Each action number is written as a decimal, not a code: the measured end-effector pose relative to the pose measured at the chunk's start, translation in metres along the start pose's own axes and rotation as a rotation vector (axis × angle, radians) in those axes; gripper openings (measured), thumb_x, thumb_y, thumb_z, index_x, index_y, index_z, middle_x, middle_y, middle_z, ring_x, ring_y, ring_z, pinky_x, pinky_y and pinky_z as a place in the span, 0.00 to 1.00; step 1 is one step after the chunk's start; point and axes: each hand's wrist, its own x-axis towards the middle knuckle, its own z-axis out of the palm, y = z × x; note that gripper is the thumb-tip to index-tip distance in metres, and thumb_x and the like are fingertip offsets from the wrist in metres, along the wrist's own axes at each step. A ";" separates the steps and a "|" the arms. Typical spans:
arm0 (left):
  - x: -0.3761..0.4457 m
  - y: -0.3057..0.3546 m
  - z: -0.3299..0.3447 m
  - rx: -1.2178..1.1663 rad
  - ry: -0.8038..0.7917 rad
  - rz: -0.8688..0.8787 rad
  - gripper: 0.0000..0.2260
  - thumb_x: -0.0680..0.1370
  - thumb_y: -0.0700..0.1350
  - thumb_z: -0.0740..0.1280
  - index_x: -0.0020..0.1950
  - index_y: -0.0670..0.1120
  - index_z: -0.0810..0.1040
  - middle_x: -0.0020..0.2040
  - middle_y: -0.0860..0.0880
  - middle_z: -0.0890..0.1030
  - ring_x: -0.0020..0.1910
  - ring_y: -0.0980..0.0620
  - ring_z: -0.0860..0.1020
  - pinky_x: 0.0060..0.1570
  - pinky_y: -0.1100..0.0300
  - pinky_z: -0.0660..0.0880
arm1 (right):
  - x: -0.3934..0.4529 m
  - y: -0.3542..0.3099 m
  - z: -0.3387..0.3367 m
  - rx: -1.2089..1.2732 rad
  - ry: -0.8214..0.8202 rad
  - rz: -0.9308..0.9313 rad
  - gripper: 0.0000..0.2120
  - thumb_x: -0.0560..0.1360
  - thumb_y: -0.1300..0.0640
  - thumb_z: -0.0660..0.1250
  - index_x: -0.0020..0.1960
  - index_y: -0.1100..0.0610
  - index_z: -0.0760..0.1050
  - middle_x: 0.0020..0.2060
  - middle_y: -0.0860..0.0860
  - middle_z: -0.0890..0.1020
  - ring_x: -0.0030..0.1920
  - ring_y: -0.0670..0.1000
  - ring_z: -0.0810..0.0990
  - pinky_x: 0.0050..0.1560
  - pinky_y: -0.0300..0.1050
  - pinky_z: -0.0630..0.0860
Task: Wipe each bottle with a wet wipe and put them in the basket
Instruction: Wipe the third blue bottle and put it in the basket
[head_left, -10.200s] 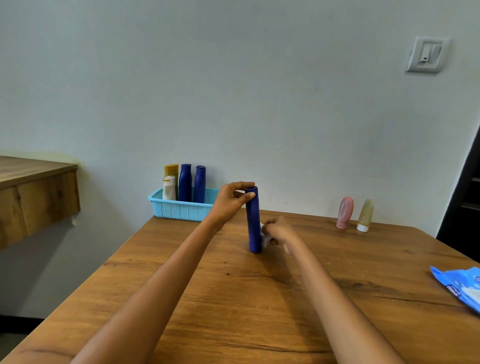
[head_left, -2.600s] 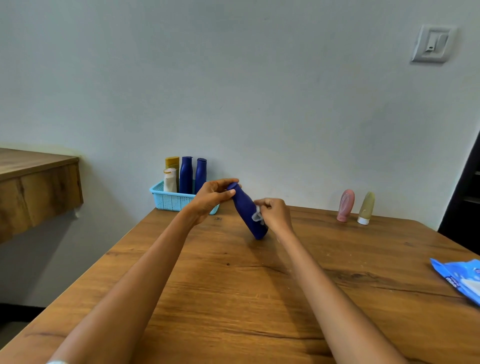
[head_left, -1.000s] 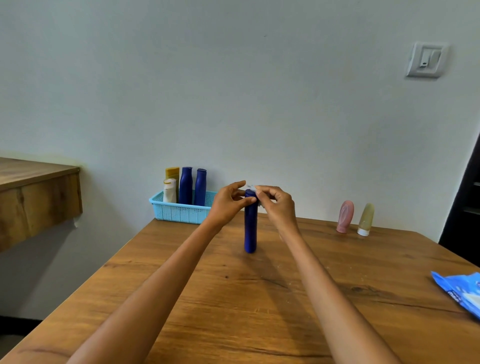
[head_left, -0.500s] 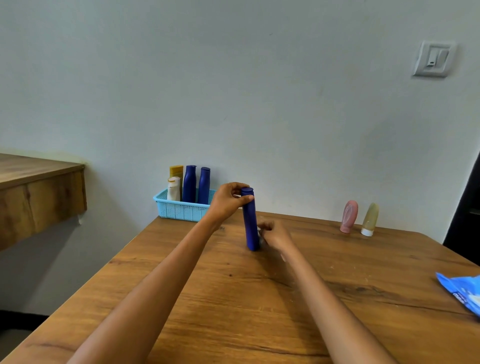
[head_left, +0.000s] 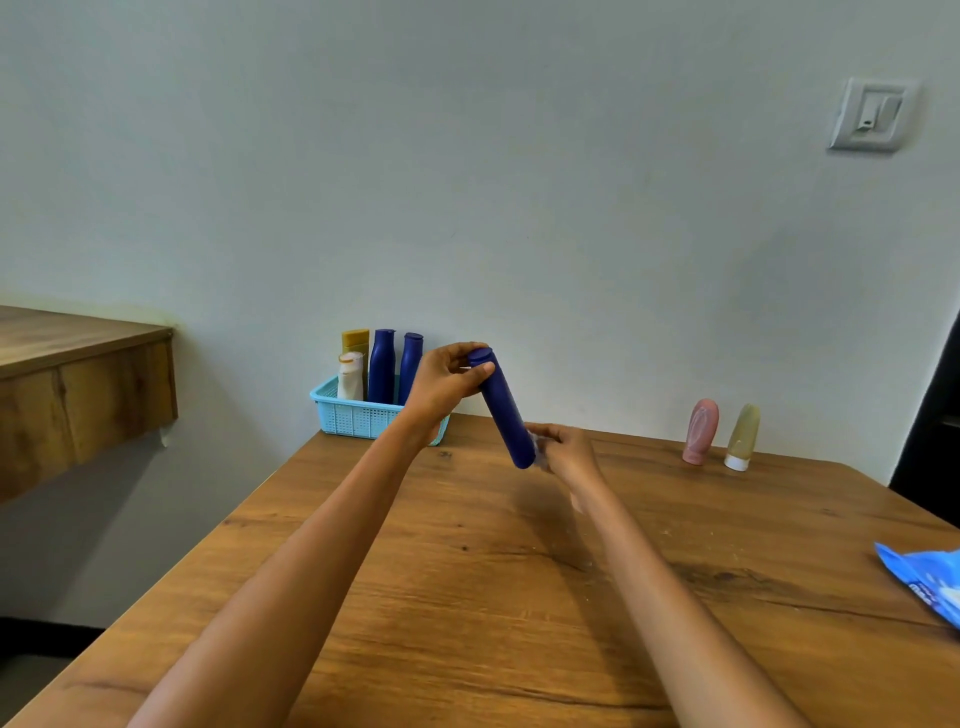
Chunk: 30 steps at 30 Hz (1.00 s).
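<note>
My left hand (head_left: 447, 384) grips the cap end of a tall dark blue bottle (head_left: 503, 410), which is tilted with its base lifted toward the right. My right hand (head_left: 563, 449) is closed on a small white wet wipe (head_left: 540, 447) pressed against the bottle's lower end; most of the wipe is hidden by my fingers. Behind my left hand, a light blue basket (head_left: 353, 415) at the table's far left corner holds two blue bottles (head_left: 382, 366), a yellow one and a white one. A pink bottle (head_left: 701, 431) and a beige bottle (head_left: 742, 436) stand by the wall at right.
A blue wet-wipe pack (head_left: 930, 577) lies at the wooden table's (head_left: 493, 597) right edge. A wooden shelf (head_left: 78, 379) juts from the wall at left. A wall switch (head_left: 872, 114) is high on the right, and a dark doorway (head_left: 940, 431) at far right.
The bottle stood upright on the table half a second ago; now it is lifted and tilted, cap to the left. My right hand stays at its lower end with the wipe.
</note>
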 end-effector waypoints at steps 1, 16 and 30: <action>0.000 0.000 -0.001 0.004 0.014 0.005 0.15 0.75 0.37 0.68 0.61 0.42 0.74 0.55 0.43 0.80 0.52 0.49 0.80 0.48 0.62 0.79 | 0.000 0.004 -0.001 0.040 -0.015 0.062 0.12 0.77 0.65 0.61 0.58 0.57 0.76 0.52 0.53 0.81 0.46 0.48 0.77 0.38 0.37 0.73; -0.004 -0.006 0.021 0.262 0.242 0.128 0.16 0.71 0.41 0.73 0.59 0.44 0.77 0.49 0.52 0.79 0.46 0.58 0.77 0.39 0.72 0.73 | 0.003 0.000 0.007 0.626 -0.040 0.404 0.12 0.76 0.74 0.57 0.56 0.67 0.72 0.53 0.63 0.76 0.50 0.56 0.79 0.50 0.47 0.77; -0.001 -0.011 0.016 0.237 0.262 0.076 0.15 0.71 0.43 0.73 0.57 0.46 0.78 0.47 0.53 0.79 0.46 0.57 0.78 0.44 0.67 0.75 | 0.005 0.021 0.008 -0.332 0.294 -0.049 0.14 0.67 0.45 0.74 0.49 0.50 0.83 0.55 0.49 0.80 0.61 0.52 0.70 0.57 0.54 0.74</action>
